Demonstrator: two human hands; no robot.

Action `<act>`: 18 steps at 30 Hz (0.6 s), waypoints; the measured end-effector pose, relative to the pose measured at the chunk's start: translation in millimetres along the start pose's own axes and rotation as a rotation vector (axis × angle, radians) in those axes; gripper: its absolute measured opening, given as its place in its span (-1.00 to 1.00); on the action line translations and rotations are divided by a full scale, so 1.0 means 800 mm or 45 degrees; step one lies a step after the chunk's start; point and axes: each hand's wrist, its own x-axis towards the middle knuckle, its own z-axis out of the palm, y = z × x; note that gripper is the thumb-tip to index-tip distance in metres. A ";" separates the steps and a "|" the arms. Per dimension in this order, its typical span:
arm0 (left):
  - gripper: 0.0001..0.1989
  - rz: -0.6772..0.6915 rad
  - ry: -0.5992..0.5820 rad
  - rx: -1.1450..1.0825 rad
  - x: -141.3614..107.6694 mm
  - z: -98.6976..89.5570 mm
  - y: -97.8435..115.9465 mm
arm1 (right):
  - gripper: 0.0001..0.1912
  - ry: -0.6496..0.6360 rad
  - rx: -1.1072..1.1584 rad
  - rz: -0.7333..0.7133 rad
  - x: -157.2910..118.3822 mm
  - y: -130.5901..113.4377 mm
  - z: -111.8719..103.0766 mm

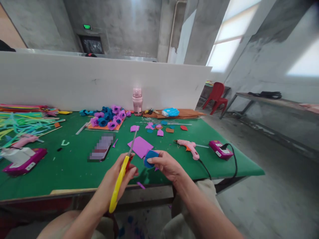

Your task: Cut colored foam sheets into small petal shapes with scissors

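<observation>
My left hand (pixel 126 174) is closed round a pair of scissors (pixel 120 184) with yellow and red handles. Their blades point up and away over the table. Between the thumb and fingers of my right hand (pixel 168 164) is a blue craft piece (pixel 151 158) with rounded edges, just right of the scissors. Beyond both hands lies a purple square sheet (pixel 141 146), partly behind the blue piece. Small purple cut pieces (pixel 160 132) are scattered farther back, among blue, brown and red ones. A thin purple strip (pixel 141 185) lies at the front edge.
On the green table (pixel 82 176) are a pink glue gun (pixel 190 147) with a cord, a magenta power strip (pixel 220 150), a phone (pixel 102 147), and purple and blue flowers (pixel 109 116). A pink bottle (pixel 137 101) stands before the white partition (pixel 99 79). Colourful strips (pixel 22 124) lie left.
</observation>
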 end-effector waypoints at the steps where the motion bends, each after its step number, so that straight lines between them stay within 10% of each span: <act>1: -0.62 0.011 -0.004 0.030 0.002 0.001 0.000 | -0.78 -0.007 -0.015 0.003 0.000 0.004 0.003; 18: -0.63 0.175 0.287 0.189 0.003 0.028 -0.016 | -0.74 -0.015 0.033 -0.024 0.003 0.024 0.017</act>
